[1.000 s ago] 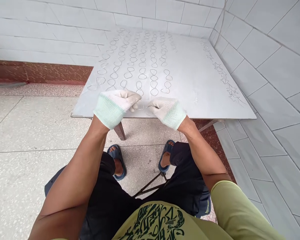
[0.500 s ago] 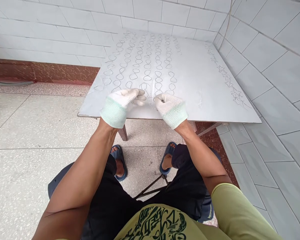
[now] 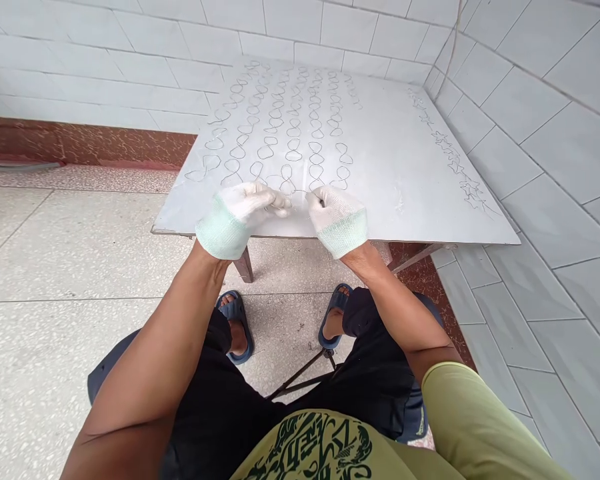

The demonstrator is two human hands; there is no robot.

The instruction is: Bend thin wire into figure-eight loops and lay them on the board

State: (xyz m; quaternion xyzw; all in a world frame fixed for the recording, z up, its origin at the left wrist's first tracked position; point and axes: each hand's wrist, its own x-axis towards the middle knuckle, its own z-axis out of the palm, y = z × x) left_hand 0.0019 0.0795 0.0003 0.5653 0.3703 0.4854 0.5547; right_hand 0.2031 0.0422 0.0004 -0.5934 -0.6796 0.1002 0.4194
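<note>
Both my hands wear white knit gloves with mint-green cuffs and hang over the front part of a white board (image 3: pixel 380 167). My left hand (image 3: pixel 250 207) is closed, its thumb and fingers pinched together. Close to its right, my right hand (image 3: pixel 337 210) is also closed in a pinch. A thin wire (image 3: pixel 301 191) shows faintly in the small gap between the two hands; its ends vanish into the fingers. Just beyond them lie rows of thin wires bent into loops (image 3: pixel 317 148), twisted like chains of figure eights.
Along the board's right side lies a string of star-shaped wires (image 3: pixel 450 155). Tiled walls (image 3: pixel 280 50) close off the back and right. Under the board stands a wooden leg (image 3: pixel 244 265). Thin black metal legs (image 3: pixel 305 377) stand on the floor between my feet.
My left hand has shifted slightly left, and my right hand also a little left. Both remain pinched, and the wire between them shows more clearly. The board's wires lie as before.
</note>
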